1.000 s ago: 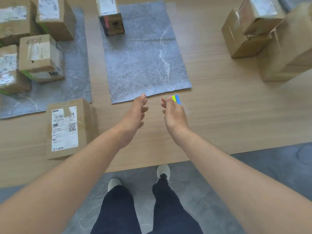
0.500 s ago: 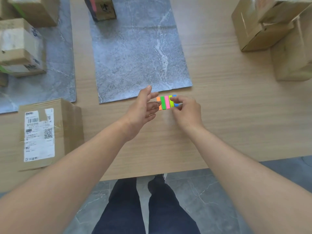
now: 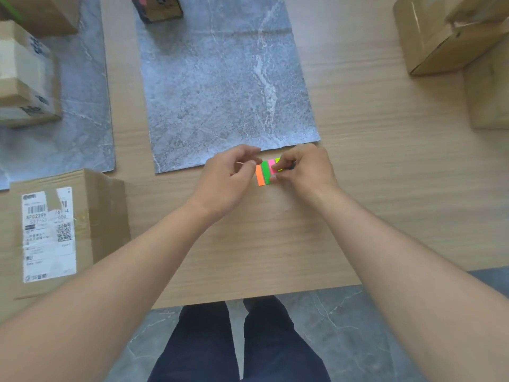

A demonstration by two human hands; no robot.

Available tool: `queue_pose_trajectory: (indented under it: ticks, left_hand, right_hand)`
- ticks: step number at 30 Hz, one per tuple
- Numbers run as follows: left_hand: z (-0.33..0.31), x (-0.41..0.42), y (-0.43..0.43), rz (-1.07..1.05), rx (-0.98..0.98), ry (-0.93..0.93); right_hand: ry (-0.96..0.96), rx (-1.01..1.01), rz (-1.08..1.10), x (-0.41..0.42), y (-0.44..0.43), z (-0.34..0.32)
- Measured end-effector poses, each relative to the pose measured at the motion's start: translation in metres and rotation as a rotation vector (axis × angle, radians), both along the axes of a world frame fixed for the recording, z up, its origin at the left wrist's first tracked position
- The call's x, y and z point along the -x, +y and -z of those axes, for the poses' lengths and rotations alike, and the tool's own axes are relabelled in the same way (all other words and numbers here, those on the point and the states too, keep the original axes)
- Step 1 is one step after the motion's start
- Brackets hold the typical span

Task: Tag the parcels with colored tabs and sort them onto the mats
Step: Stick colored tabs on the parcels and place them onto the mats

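Head view: tabs (image 3: 264, 173) half behind hands (image 3: 230, 175) (image 3: 304, 172)

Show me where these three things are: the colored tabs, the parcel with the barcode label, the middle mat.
colored tabs (image 3: 265, 172), head view, on the green strip.
parcel with the barcode label (image 3: 49, 232), head view, on its label.
middle mat (image 3: 220, 86), head view, on its bare grey surface.

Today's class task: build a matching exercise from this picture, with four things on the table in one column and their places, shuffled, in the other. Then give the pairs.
Things
1. tab pad
2. labelled parcel
3. pink-tagged parcel
4. stacked parcels

Places
A. far end of the middle mat
B. bare table, near left
C. bare table, far right
D. between the left hand and right hand

Pairs: 1-D, 2-B, 3-A, 4-C
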State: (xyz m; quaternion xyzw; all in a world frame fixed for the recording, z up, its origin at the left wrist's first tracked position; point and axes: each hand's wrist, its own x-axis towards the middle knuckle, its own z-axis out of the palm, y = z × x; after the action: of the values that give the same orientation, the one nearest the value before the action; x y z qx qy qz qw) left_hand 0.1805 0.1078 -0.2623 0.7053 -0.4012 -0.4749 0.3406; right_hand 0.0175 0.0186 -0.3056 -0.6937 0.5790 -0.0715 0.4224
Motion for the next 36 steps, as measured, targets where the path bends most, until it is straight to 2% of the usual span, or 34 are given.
queue_pose_trajectory:
  ticks: [3, 6, 9, 13, 20, 22, 24, 25, 26, 28, 30, 32, 34, 36]
  left_hand:
    - [0.011, -0.001, -0.002, 0.135, 0.153, -0.277]
    - [0.023, -0.004, -0.004, 0.291, 0.263, -0.453]
    - [0.036, -0.006, -0.002, 0.419, 0.305, -0.540]
    - [0.042, -0.013, -0.002, 0.622, 0.342, -0.630]
    - [0.038, -0.006, 0.006, 0.664, 0.311, -0.744]
    - [0.037, -0.004, 0.007, 0.646, 0.299, -0.745]
    - [0.035, -0.002, 0.006, 0.645, 0.276, -0.734]
    - [0.035, -0.002, 0.005, 0.649, 0.259, -0.724]
    - [0.032, -0.001, 0.004, 0.642, 0.240, -0.702]
    - [0.024, 0.004, -0.002, 0.515, 0.174, -0.559]
    - [0.011, 0.007, -0.011, 0.175, 0.070, -0.315]
    - [-0.004, 0.007, -0.016, -0.163, -0.018, 0.007]
    - [-0.016, 0.005, -0.017, -0.325, -0.047, 0.260]
    - [-0.027, 0.003, -0.012, -0.397, -0.021, 0.351]
  right_hand:
    - [0.025, 0.023, -0.034, 0.000, -0.009, 0.001]
    - [0.066, 0.141, -0.172, 0.001, -0.009, 0.003]
    - [0.105, 0.306, -0.329, 0.007, -0.005, 0.005]
    - [0.039, 0.461, -0.429, 0.017, -0.002, 0.013]
    - [-0.009, 0.420, -0.444, 0.019, -0.009, 0.015]
    - [-0.037, 0.395, -0.292, 0.014, -0.008, 0.011]
    - [-0.148, 0.315, 0.131, 0.009, -0.008, 0.004]
    - [-0.265, 0.227, 0.368, 0.007, -0.008, 0.000]
    - [-0.403, 0.144, 0.558, 0.005, -0.007, -0.005]
    - [-0.587, 0.109, 0.691, 0.002, -0.001, -0.012]
    - [-0.656, 0.134, 0.670, -0.002, 0.008, -0.020]
    - [-0.693, 0.153, 0.609, -0.008, 0.020, -0.027]
    - [-0.699, 0.193, 0.498, -0.013, 0.030, -0.033]
    - [-0.686, 0.236, 0.384, -0.017, 0.038, -0.039]
